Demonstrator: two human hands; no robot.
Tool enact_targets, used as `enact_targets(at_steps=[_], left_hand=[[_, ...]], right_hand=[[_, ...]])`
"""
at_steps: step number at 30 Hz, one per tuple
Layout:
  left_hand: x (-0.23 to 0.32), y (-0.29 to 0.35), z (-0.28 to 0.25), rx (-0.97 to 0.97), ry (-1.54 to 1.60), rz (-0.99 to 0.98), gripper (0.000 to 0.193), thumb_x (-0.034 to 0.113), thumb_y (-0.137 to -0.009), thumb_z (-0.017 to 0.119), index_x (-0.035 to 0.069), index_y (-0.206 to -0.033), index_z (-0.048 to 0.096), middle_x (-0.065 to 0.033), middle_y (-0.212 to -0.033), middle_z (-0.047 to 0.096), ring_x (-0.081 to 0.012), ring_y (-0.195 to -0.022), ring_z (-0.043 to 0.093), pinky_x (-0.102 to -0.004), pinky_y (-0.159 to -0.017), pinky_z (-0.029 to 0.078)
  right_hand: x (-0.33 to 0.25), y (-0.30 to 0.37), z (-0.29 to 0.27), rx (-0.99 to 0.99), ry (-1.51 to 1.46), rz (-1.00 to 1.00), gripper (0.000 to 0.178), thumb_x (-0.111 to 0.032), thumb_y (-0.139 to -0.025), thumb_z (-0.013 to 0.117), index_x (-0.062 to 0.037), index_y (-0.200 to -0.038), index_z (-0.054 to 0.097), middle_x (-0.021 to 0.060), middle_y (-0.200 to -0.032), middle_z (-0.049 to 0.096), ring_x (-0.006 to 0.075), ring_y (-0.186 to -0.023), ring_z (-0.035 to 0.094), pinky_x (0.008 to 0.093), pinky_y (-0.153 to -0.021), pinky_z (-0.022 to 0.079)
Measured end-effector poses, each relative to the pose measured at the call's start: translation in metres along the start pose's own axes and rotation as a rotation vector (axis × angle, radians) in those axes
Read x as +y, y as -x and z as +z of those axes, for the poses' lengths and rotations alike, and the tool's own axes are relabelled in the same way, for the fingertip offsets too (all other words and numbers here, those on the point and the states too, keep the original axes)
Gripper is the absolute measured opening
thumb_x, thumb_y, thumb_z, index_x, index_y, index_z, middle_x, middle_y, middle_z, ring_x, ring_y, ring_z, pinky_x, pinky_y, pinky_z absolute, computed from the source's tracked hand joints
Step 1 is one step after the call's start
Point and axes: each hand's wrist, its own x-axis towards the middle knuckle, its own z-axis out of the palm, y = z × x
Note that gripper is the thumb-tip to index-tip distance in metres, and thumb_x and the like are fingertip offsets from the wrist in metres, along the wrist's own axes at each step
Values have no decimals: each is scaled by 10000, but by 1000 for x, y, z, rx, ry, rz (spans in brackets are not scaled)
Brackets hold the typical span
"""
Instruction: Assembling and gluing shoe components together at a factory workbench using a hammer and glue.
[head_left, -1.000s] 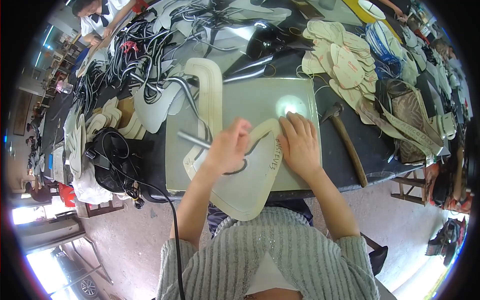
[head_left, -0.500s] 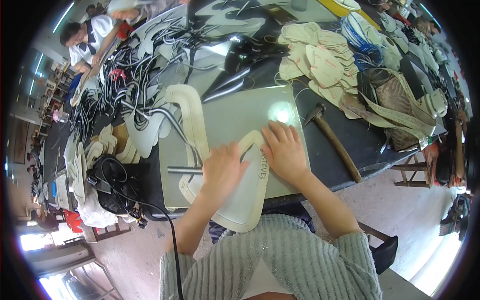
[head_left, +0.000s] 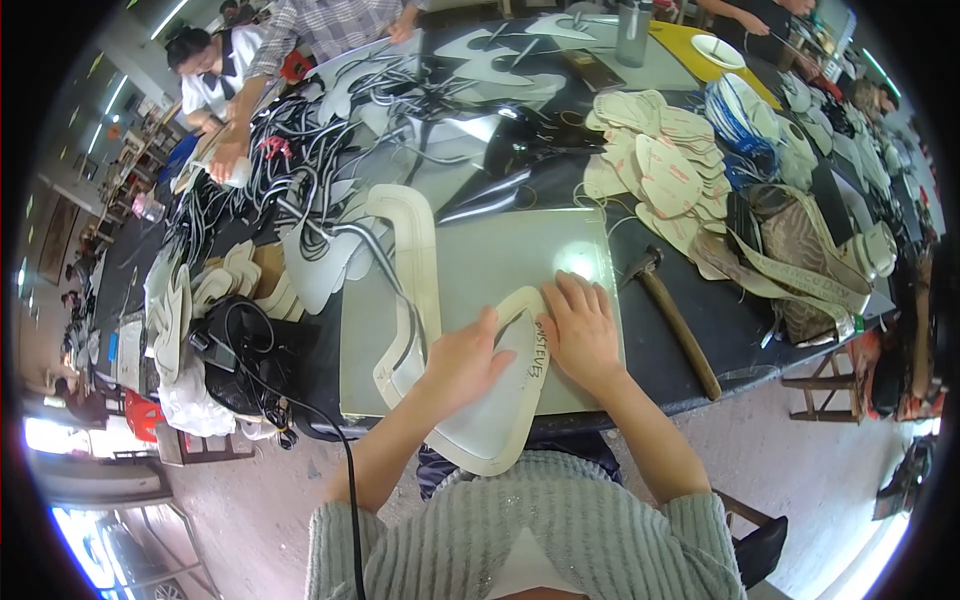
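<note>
Cream insole-shaped pattern piece point(head_left: 497, 400): long axis diagonal, narrow tip up-right, wide end overhanging worktop point(head_left: 720, 330) edge. Flat, dark handwriting on it. Left hand point(head_left: 462, 362) and right hand point(head_left: 582, 330) pressing flat, fingers spread, grasping nothing.

A long dark worktable point(head_left: 730, 330) runs across the room — grey concrete floor point(head_left: 830, 470) below, strip lights point(head_left: 165, 18) overhead, daylight at lower left.

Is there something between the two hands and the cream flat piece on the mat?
Nothing visible. The left hand and the right hand both lie flat directly on the cream pattern piece, which rests on the grey cutting mat.
</note>
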Motion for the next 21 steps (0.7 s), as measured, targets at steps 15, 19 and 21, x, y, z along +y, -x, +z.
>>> enact_targets(at_steps=[15,19,21], left_hand=[[24,7,-122,280,553,487,294,105,-876,658,44,-1108,488,-90,-620,582,-218,-542,588,-336,-507,417],[23,1,-111,203,435,558,360,194,-856,683,52,-1129,496,-120,-695,617,-339,-609,623,-433,-535,450],[14,-2,-116,434,385,572,415,203,-848,699,47,-1174,495,-128,-778,643,-327,-674,653,-406,-578,499]], right_hand=[[-20,-14,-65,-152,-1543,61,612,-359,-944,614,29,-1373,412,134,-1356,490,228,-1254,478,382,-1078,353],[-44,-7,-72,-348,-1421,195,323,-55,-836,735,-15,-1132,612,16,-1010,649,83,-926,582,252,-803,459],[-14,-6,-71,-189,-1322,65,303,-48,-865,693,-25,-1154,606,46,-1011,659,86,-907,597,253,-789,462]])
